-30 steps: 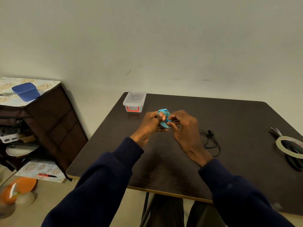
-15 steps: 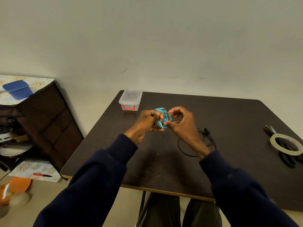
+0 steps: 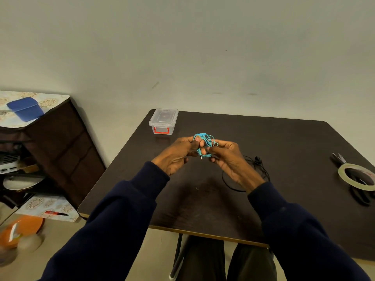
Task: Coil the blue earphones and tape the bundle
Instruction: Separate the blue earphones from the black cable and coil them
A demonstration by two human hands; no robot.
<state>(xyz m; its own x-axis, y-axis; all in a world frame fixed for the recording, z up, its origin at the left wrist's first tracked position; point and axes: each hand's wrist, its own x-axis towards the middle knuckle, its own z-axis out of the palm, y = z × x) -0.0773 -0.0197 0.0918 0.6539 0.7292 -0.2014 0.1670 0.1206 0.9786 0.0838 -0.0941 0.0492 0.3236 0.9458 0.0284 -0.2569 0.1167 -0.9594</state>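
Observation:
The blue earphones (image 3: 205,141) form a small loose coil held above the dark table (image 3: 294,142), with the jack plug hanging down from the bundle. My left hand (image 3: 176,155) pinches the coil's left side between thumb and fingers. My right hand (image 3: 229,159) grips its right side with curled fingers. A roll of clear tape (image 3: 356,176) lies flat near the table's right edge, apart from both hands.
Black earphones (image 3: 253,169) lie loose on the table just behind my right wrist. Black scissors (image 3: 343,161) sit under and beside the tape. A clear lidded box with a red latch (image 3: 164,121) stands at the far left corner. A dark cabinet (image 3: 60,147) is left of the table.
The bundle has stayed between both hands while my fingers shifted on it. The jack plug now hangs free below the coil. My view has tilted slightly.

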